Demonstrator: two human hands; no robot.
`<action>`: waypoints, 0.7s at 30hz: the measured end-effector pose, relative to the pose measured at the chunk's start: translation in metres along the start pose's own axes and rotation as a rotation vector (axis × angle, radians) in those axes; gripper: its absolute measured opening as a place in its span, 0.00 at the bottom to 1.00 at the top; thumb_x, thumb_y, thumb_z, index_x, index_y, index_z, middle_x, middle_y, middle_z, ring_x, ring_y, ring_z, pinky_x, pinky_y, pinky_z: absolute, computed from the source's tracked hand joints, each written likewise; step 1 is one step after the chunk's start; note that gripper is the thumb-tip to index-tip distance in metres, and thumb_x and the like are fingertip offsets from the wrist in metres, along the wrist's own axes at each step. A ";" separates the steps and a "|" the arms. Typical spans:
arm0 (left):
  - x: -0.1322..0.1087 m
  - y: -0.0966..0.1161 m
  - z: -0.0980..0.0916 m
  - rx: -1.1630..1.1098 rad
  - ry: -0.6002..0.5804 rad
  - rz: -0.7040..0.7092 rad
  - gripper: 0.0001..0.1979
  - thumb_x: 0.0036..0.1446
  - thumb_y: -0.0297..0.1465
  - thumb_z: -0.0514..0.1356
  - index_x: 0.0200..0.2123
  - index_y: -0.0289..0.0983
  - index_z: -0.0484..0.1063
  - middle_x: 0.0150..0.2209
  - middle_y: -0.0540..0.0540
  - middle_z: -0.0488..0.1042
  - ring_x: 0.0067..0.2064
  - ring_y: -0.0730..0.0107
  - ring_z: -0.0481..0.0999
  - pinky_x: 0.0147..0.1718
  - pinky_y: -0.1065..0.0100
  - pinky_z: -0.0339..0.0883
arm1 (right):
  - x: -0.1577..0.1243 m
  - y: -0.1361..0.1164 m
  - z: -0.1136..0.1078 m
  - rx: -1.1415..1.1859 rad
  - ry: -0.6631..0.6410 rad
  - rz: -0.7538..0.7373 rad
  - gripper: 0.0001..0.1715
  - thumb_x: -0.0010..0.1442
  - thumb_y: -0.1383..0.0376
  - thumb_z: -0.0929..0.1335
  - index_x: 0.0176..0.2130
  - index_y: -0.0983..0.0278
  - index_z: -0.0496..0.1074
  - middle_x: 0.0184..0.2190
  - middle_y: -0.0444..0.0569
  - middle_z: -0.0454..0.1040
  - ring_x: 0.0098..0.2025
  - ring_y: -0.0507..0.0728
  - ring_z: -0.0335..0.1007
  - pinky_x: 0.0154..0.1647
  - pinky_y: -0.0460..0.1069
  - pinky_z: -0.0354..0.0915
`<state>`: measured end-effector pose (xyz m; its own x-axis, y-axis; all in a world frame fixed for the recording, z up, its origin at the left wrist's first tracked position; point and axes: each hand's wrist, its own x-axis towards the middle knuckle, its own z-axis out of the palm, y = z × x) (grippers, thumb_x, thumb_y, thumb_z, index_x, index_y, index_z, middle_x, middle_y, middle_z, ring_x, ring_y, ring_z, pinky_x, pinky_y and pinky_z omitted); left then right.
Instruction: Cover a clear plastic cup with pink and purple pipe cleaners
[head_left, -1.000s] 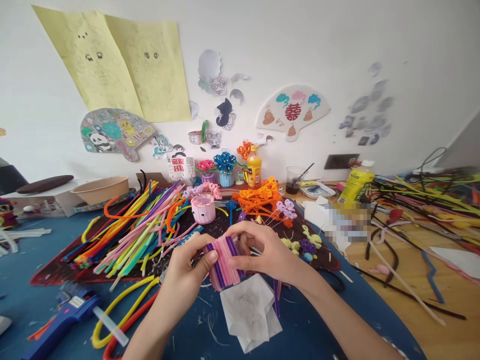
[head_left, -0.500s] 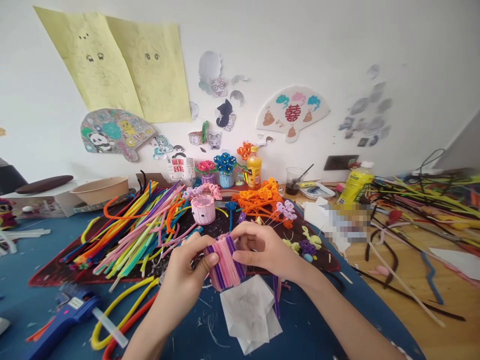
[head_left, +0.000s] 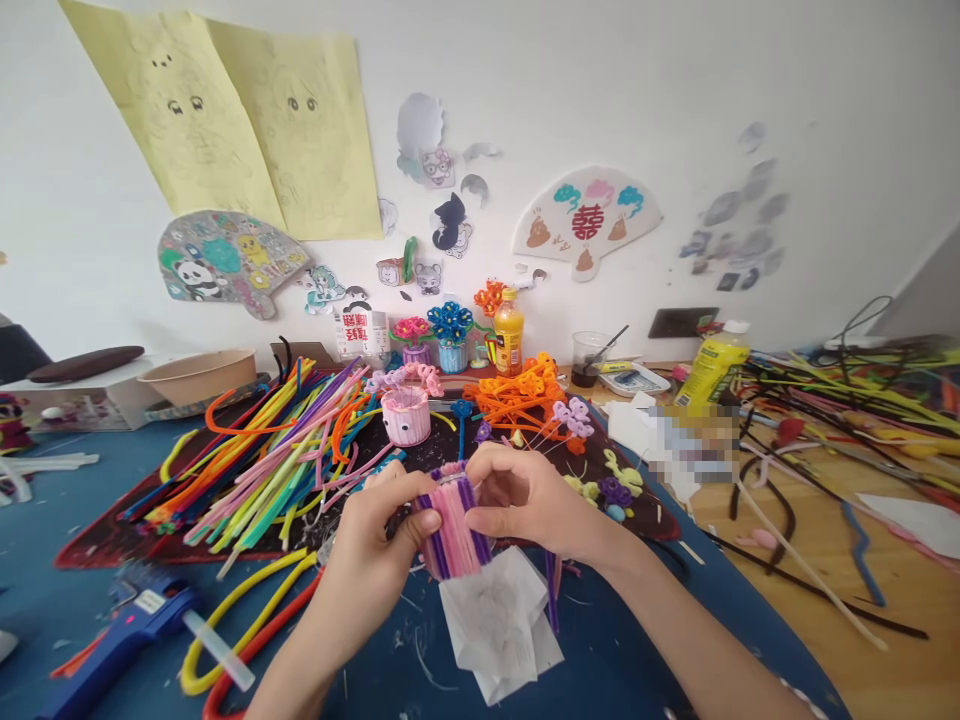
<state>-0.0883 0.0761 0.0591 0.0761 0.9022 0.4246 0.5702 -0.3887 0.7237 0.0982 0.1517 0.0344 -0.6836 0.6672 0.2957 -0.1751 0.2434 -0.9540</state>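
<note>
Between my two hands is a small round pot of upright pink and purple pipe cleaners [head_left: 455,530]. My left hand [head_left: 386,525] pinches its left side, the thumb pressed on the front. On the right, my right hand [head_left: 517,500] grips the rim and side with thumb and bent fingers. The pot's back is hidden from me. Just under it, a crumpled white paper [head_left: 499,625] lies on the blue mat [head_left: 390,665]. Purple pipe cleaners [head_left: 553,595] stick out below my right wrist.
A blue glue gun [head_left: 124,640] lies at the lower left, near yellow and red pipe cleaners. Behind my hands are a bundle of coloured pipe cleaners [head_left: 262,460], a pink pot [head_left: 406,418] and an orange pile [head_left: 517,405]. Bottles and a cup stand farther back.
The pot has turned slightly in my hands, and more of its rim shows at the top. My right fingers have shifted a little along the rim.
</note>
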 end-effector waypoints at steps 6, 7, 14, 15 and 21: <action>0.001 0.001 -0.002 0.006 -0.001 0.006 0.14 0.59 0.36 0.55 0.25 0.38 0.73 0.22 0.49 0.70 0.27 0.66 0.64 0.28 0.66 0.55 | 0.000 -0.004 -0.004 -0.025 -0.068 0.016 0.25 0.48 0.53 0.78 0.40 0.63 0.71 0.36 0.44 0.64 0.32 0.51 0.58 0.32 0.46 0.58; 0.002 0.002 -0.002 0.008 -0.004 0.002 0.14 0.59 0.37 0.55 0.25 0.38 0.73 0.22 0.49 0.70 0.27 0.66 0.64 0.28 0.66 0.54 | 0.000 -0.004 -0.004 -0.013 -0.061 0.025 0.24 0.49 0.52 0.77 0.39 0.63 0.71 0.35 0.44 0.64 0.33 0.51 0.59 0.32 0.46 0.59; 0.001 -0.001 -0.002 0.013 0.005 -0.028 0.15 0.58 0.38 0.56 0.25 0.37 0.73 0.23 0.48 0.71 0.29 0.65 0.65 0.30 0.66 0.55 | -0.001 -0.005 -0.003 0.007 -0.090 0.030 0.27 0.46 0.54 0.79 0.39 0.63 0.70 0.36 0.43 0.63 0.32 0.50 0.56 0.32 0.46 0.59; 0.000 -0.001 -0.002 0.012 0.004 -0.029 0.15 0.58 0.38 0.56 0.25 0.37 0.74 0.23 0.48 0.70 0.29 0.64 0.65 0.30 0.65 0.55 | -0.001 -0.005 -0.003 -0.005 -0.106 0.025 0.28 0.44 0.55 0.80 0.40 0.62 0.69 0.36 0.42 0.62 0.31 0.50 0.55 0.31 0.46 0.58; 0.002 0.002 0.000 0.064 -0.014 -0.033 0.14 0.57 0.39 0.56 0.25 0.38 0.74 0.22 0.48 0.69 0.28 0.64 0.63 0.31 0.65 0.53 | 0.000 -0.004 -0.004 0.025 -0.084 0.042 0.24 0.53 0.49 0.75 0.36 0.64 0.68 0.31 0.42 0.61 0.30 0.50 0.54 0.30 0.46 0.55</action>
<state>-0.0868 0.0768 0.0613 0.0679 0.9169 0.3933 0.6235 -0.3467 0.7007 0.1015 0.1532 0.0384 -0.7475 0.6148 0.2514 -0.1624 0.1979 -0.9667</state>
